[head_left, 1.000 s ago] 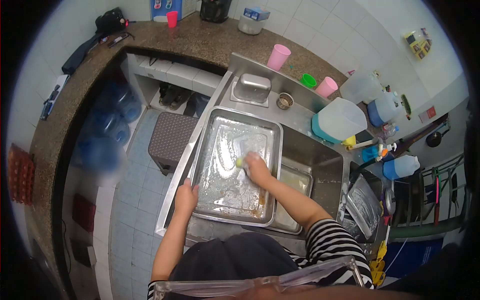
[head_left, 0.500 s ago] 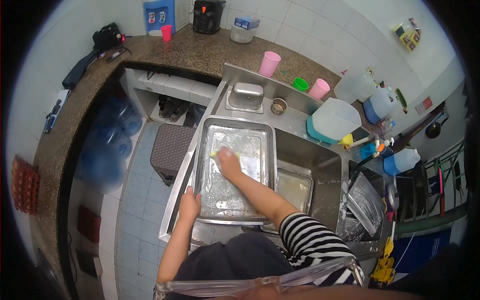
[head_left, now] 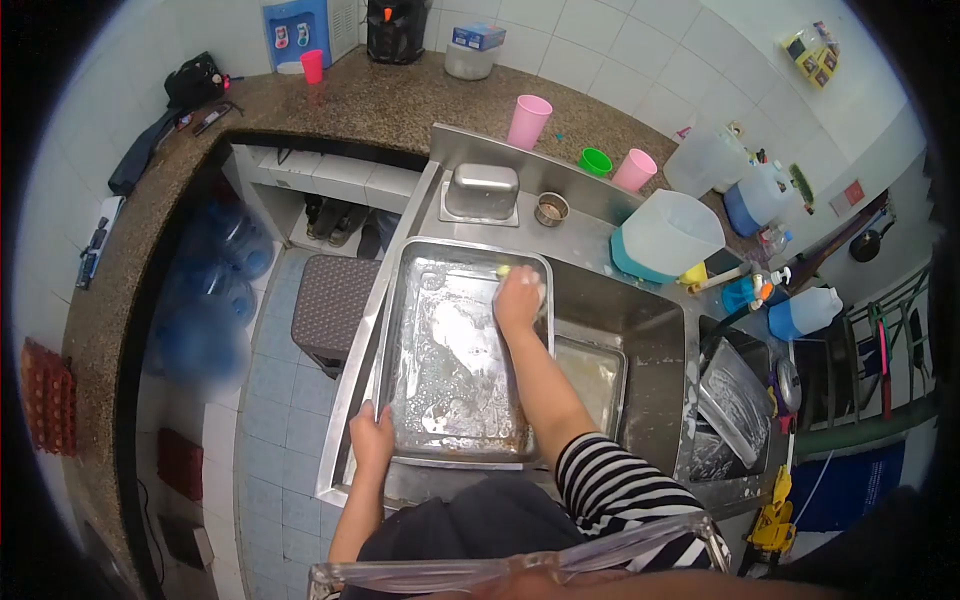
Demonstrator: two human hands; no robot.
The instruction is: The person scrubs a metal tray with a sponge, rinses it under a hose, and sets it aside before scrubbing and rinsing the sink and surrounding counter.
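A large rectangular metal tray (head_left: 440, 385), wet and soapy inside, lies on the steel sink's left ledge, partly over the basin edge. My left hand (head_left: 371, 437) grips its near-left rim, fingers closed on the edge. Inside the tray, at the upper right corner, my right hand (head_left: 518, 300) presses down, closed round a sponge (head_left: 503, 271). Only a yellow-green end of the sponge and some foam show; the palm hides the remainder.
Another tray (head_left: 585, 385) lies in the sink basin (head_left: 650, 345). Foamy pans (head_left: 735, 405) sit in the right basin. A cut-open jug of blue-green liquid (head_left: 665, 235), a small metal cup (head_left: 551, 209) and a metal container (head_left: 482, 192) stand behind. Pink cups (head_left: 530, 122) line the counter.
My right hand has moved with the sponge from the tray's upper middle to its upper right corner. My left hand stays on the rim, while the tray has turned slightly.
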